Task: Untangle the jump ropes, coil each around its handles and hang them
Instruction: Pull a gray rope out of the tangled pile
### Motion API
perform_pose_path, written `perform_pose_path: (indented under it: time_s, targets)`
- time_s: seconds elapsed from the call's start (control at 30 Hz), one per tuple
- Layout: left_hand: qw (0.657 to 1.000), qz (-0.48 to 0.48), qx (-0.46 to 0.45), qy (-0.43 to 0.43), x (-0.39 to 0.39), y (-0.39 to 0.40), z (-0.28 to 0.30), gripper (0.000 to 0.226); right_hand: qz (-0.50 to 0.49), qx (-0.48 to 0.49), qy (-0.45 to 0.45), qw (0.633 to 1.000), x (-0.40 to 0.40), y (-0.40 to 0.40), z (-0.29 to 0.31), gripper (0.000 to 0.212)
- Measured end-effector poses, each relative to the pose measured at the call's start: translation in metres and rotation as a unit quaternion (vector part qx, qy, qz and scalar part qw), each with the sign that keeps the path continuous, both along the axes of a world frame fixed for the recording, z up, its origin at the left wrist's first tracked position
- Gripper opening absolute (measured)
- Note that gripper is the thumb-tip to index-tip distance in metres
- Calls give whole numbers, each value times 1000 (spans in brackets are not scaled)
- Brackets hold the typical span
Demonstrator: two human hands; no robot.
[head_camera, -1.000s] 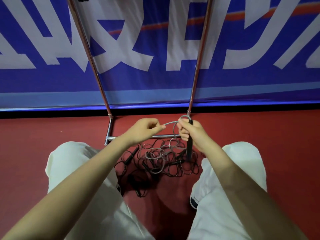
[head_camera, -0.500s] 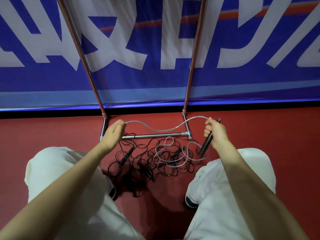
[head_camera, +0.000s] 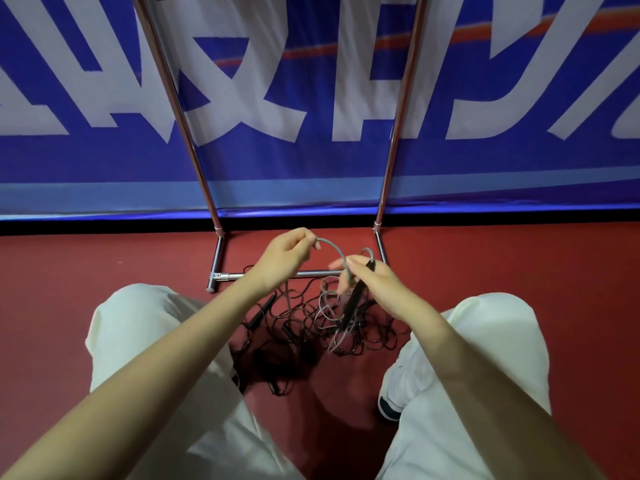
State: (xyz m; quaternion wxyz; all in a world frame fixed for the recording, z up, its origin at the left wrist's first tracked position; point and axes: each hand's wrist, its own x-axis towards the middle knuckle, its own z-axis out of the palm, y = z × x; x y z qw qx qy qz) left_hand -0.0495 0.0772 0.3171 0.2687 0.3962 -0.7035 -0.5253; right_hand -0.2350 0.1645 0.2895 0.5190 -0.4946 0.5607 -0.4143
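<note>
Red floor below; your hands have closed back together, left hand [head_camera: 289, 252] pinching the grey rope [head_camera: 334, 247], right hand [head_camera: 372, 280] gripping its handle [head_camera: 353, 301], laying another coil.

Brightness: even indoor light is falling from above, the banner [head_camera: 311, 98] glowing bright blue and white.
Shadows: a soft dark patch is pooling on the red floor [head_camera: 104, 258] between the knees, under the rope pile [head_camera: 311, 323] (its black strands are merging with it).
Glare: thin highlights are running along the chrome rack poles [head_camera: 398, 133] and the base bar [head_camera: 242, 276].
Blur: the right hand [head_camera: 374, 282] is smearing at its fingertips; the grey rope [head_camera: 334, 247] is staying fairly crisp.
Distortion: the wide lens is bowing the poles outward and stretching the forearms at the lower corners.
Focus: the near trousers are looking soft.
</note>
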Motion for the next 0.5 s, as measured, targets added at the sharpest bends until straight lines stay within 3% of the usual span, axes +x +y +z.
perform_pose_path:
  time_s: [0.13,0.23,0.33,0.5]
  targets:
    - [997,-53,-23,-55,7,0,-10,21,-78,-23,-128,988,-10,-8,-1,27]
    - [975,-117,-78,-174,13,-5,-27,35,-165,-29,-188,968,-24,-9,2,32]
    - [963,-82,-60,-250,27,-16,-52,42,-263,-28,-260,929,-43,-10,5,31]
    - [962,-35,-9,-269,66,-25,-91,41,-375,-22,-356,855,-87,-9,2,36]
